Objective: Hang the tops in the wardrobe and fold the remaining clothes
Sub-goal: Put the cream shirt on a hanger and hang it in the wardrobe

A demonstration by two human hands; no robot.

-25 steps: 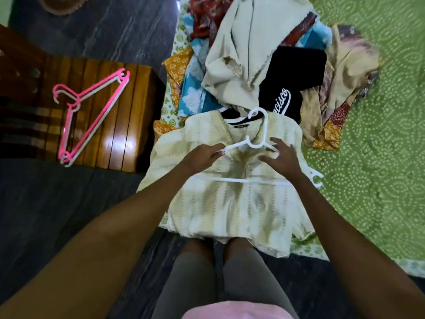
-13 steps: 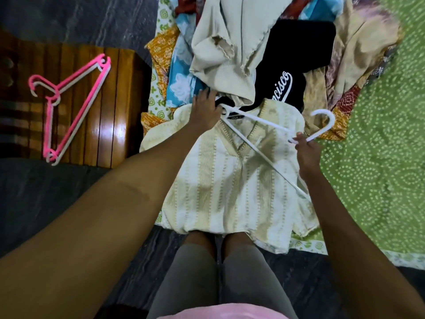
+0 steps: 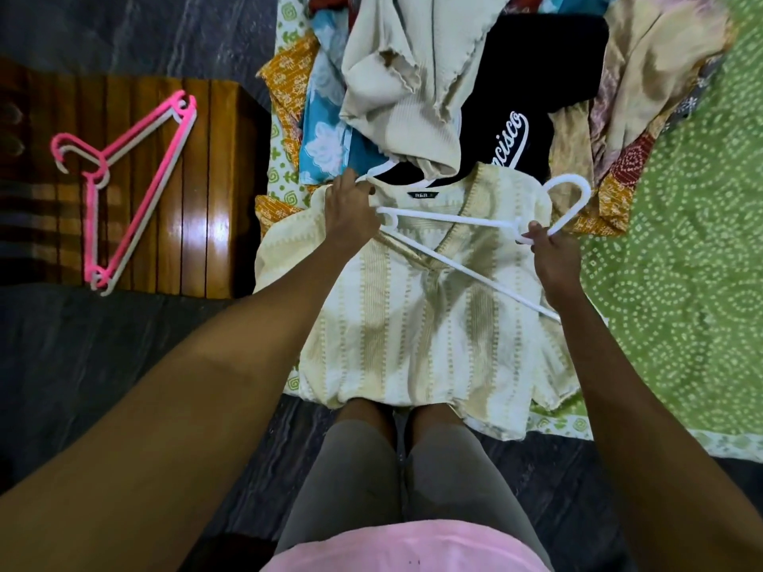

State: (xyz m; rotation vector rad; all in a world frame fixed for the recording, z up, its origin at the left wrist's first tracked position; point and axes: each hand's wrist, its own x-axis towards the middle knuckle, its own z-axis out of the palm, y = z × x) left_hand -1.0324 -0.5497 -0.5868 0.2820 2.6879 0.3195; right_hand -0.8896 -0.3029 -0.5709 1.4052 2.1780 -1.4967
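Head view, looking straight down: a cream top with pale gold woven stripes (image 3: 417, 315) lies spread flat at the near edge of the bed, its hem draping over that edge just above the person's knees, its collar with a small dark label pointing toward the heap of clothes behind it. Over the neckline sits a thin white plastic hanger (image 3: 458, 225), turned sideways, its hook pointing toward the bed's right side. The right hand (image 3: 551, 258) has its fingers curled round the hanger at the base of the hook, thumb pressed on top. The left hand (image 3: 351, 212) is down at the top's left shoulder, fingers bent and pinching the collar edge, right where the hanger's far end meets the fabric. Behind the top, touching its collar, a black T-shirt with white script lettering (image 3: 520, 130) lies half under a crumpled beige ribbed garment (image 3: 404, 76); blue floral cloth (image 3: 326, 134) and orange printed cloth (image 3: 289, 80) bunch along the bed's left edge, and a tan patterned piece (image 3: 660, 76) spills to the right. All of it rests on a green bedspread with white dotted swirls (image 3: 693, 249). Off to the left, apart from the bed, a pink hanger stacked on a pale one (image 3: 136, 192) lies on a dark wooden slatted bench (image 3: 206, 192).
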